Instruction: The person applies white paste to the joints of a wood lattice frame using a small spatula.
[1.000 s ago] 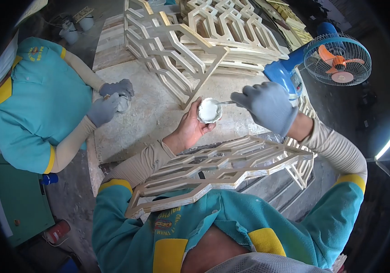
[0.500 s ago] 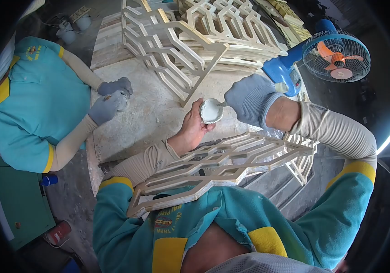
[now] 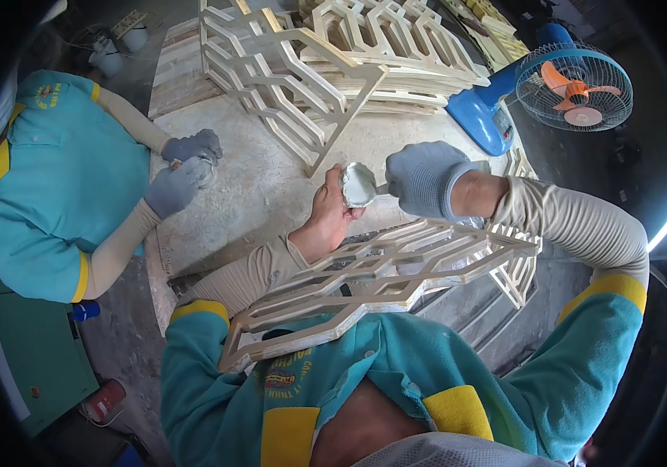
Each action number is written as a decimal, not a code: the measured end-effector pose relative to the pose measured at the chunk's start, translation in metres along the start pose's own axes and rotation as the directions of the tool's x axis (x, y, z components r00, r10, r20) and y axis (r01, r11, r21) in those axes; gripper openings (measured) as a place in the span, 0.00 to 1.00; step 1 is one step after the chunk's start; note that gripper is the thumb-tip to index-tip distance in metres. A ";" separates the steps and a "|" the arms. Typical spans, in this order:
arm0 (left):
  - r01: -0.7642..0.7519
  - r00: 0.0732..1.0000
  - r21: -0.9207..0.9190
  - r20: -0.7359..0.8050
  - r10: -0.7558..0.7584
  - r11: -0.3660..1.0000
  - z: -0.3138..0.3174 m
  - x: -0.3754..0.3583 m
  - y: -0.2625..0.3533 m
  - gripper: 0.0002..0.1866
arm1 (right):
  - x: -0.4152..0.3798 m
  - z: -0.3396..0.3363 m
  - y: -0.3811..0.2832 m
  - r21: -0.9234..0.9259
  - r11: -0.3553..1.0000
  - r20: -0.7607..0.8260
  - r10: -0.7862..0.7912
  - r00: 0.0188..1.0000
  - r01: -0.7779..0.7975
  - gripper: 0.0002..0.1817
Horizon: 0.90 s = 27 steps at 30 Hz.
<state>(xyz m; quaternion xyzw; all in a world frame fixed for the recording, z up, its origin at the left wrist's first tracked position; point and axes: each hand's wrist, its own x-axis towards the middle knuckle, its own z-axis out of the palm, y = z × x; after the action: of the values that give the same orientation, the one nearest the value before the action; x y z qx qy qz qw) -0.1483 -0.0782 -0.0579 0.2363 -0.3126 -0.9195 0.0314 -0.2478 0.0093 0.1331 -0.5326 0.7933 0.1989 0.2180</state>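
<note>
My left hand (image 3: 324, 216), bare, is closed around a small round cup of white putty (image 3: 359, 185), its open top facing me. In a grey knitted glove, my right hand (image 3: 427, 179) is shut on a putty knife (image 3: 382, 189). Only a short stretch of its blade shows, reaching the cup's right rim; the handle is hidden in the fist. Below both hands, a wooden lattice panel (image 3: 333, 330) lies slanted across the front of my body, under my left forearm.
A second lattice panel (image 3: 336, 109) stands on the worktable (image 3: 232, 187), with stacked panels (image 3: 395, 74) behind it. At the right back is a blue fan (image 3: 489, 124). On the left, a co-worker (image 3: 68, 179) in grey gloves holds their hands together over the table edge.
My right hand has come down slightly and turned, with the putty knife at the cup's rim. The cup has tilted and shifted a little to the left.
</note>
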 end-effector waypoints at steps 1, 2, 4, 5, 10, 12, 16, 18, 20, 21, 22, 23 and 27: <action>0.000 1.000 0.001 0.002 0.000 1.000 -0.001 0.001 0.000 0.24 | 0.001 0.001 0.000 0.000 1.000 -0.001 0.002 1.000 -0.002 0.11; 0.010 1.000 -0.014 -0.008 -0.010 1.000 -0.002 0.001 0.000 0.24 | 0.002 0.003 0.000 0.037 0.999 0.007 0.014 1.000 -0.014 0.12; 0.021 1.000 -0.031 -0.021 -0.022 0.999 -0.007 0.004 -0.003 0.24 | 0.007 0.010 0.000 0.074 0.997 0.017 0.023 1.000 -0.024 0.13; -0.014 1.000 -0.042 0.024 0.015 0.999 -0.011 0.008 -0.005 0.24 | 0.009 0.014 0.000 0.136 0.990 -0.005 0.038 0.999 -0.037 0.12; -0.050 0.994 -0.101 -0.102 0.039 0.994 0.007 0.000 0.001 0.22 | 0.020 0.025 -0.004 0.293 0.954 0.006 0.061 0.998 -0.060 0.12; -0.076 0.965 -0.115 -0.257 0.044 0.990 0.015 -0.002 0.005 0.21 | 0.027 0.032 -0.005 0.460 0.884 0.052 0.070 0.996 -0.086 0.13; -0.115 0.975 -0.157 -0.208 0.081 0.981 0.006 0.001 0.005 0.21 | 0.029 0.026 0.008 0.580 0.801 0.145 0.073 0.987 -0.145 0.12; -0.064 0.995 0.031 0.083 0.061 0.997 -0.009 0.006 0.004 0.22 | 0.027 0.019 0.014 0.317 0.948 -0.009 0.040 0.999 -0.035 0.11; -0.062 0.990 -0.047 0.121 0.067 0.997 -0.004 0.007 0.003 0.24 | 0.025 0.016 0.021 0.233 0.972 -0.063 0.006 0.998 0.009 0.10; -0.053 0.985 -0.124 0.155 0.072 0.991 0.001 0.004 0.005 0.25 | 0.020 0.009 0.020 0.087 0.996 -0.130 -0.013 0.991 0.024 0.09; -0.049 0.985 -0.121 0.156 0.068 0.991 0.005 0.002 0.009 0.25 | 0.015 0.004 0.020 -0.061 0.998 -0.193 -0.041 0.980 0.029 0.09; -0.045 0.977 -0.197 0.194 0.084 0.979 0.010 0.000 0.013 0.24 | 0.012 -0.002 0.019 -0.124 0.992 -0.171 -0.053 0.984 0.032 0.09; 0.022 0.953 -0.336 0.293 0.082 0.942 0.006 0.004 0.013 0.21 | 0.005 -0.017 0.005 -0.181 0.983 -0.097 -0.052 0.994 0.033 0.10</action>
<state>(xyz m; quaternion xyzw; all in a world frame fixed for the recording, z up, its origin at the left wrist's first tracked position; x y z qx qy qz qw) -0.1554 -0.0859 -0.0473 0.0789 -0.1566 -0.9838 0.0372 -0.2561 -0.0017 0.1444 -0.5762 0.7706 0.2375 0.1328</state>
